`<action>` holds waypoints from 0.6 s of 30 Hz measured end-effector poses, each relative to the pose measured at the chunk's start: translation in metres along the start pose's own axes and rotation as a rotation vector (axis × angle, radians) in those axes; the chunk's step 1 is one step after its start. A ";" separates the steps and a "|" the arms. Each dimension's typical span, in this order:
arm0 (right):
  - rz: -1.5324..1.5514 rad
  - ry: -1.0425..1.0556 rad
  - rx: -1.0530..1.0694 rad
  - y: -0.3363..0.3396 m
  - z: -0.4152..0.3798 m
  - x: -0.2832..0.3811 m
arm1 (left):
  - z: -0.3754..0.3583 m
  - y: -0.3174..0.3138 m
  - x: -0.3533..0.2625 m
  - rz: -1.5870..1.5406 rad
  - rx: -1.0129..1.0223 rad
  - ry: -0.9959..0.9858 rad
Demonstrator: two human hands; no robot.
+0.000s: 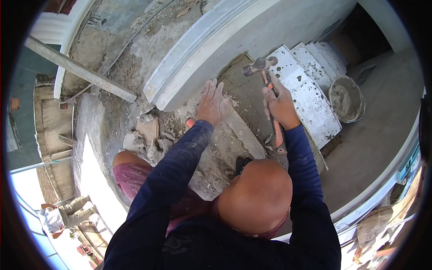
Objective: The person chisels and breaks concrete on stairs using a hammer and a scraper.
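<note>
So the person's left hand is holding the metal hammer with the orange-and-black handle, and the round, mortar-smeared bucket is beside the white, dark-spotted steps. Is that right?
Not quite: in the head view, the right hand holds the metal hammer; the left hand is spread open. The round bucket is indeed beside the white, dark-spotted steps.

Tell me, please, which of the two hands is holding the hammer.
The right hand, closed around the hammer below its head; the left hand is open, fingers extended, gripping no tool.
</note>
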State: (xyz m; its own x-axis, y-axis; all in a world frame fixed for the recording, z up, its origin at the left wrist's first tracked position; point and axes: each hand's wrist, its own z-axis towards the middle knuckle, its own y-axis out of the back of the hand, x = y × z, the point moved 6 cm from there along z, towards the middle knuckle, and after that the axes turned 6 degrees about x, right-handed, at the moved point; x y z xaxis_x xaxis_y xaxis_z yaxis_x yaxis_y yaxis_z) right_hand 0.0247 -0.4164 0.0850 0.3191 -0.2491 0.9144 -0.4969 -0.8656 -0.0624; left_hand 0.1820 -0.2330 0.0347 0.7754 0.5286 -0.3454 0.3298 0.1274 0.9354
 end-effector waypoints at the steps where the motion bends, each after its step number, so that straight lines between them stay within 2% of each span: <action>1: 0.062 0.177 -0.152 0.024 -0.003 0.023 | 0.002 0.002 -0.001 0.015 0.010 -0.028; 3: 0.113 0.343 -0.524 0.069 -0.002 0.054 | -0.003 0.014 -0.006 0.061 0.001 -0.068; 6: 0.222 0.445 -0.833 0.051 0.008 0.026 | -0.019 0.013 -0.012 0.117 0.025 -0.085; 7: 0.095 0.343 -0.720 0.016 0.016 -0.012 | -0.020 0.013 -0.016 0.136 0.028 -0.096; 9: -0.319 0.438 -0.419 -0.042 0.031 -0.076 | -0.028 0.002 -0.020 0.141 0.077 -0.101; 12: -0.008 -0.108 0.093 -0.066 0.008 -0.057 | -0.029 0.000 -0.008 0.150 0.065 -0.102; 14: 0.098 0.017 -0.003 -0.022 0.004 -0.017 | -0.031 0.006 0.003 0.155 0.043 -0.115; 17: 0.119 0.363 -0.437 0.057 -0.006 0.063 | -0.033 0.013 0.011 0.159 0.009 -0.116; 18: 0.353 0.458 -0.502 0.090 0.021 0.035 | -0.033 0.017 0.010 0.163 0.008 -0.112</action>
State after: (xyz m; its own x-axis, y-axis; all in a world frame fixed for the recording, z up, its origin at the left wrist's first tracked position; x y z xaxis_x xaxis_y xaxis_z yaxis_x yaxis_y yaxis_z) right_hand 0.0073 -0.5122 0.1026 -0.2388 -0.1744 0.9553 -0.8490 -0.4400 -0.2925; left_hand 0.1773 -0.1978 0.0494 0.8739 0.4450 -0.1958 0.1988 0.0403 0.9792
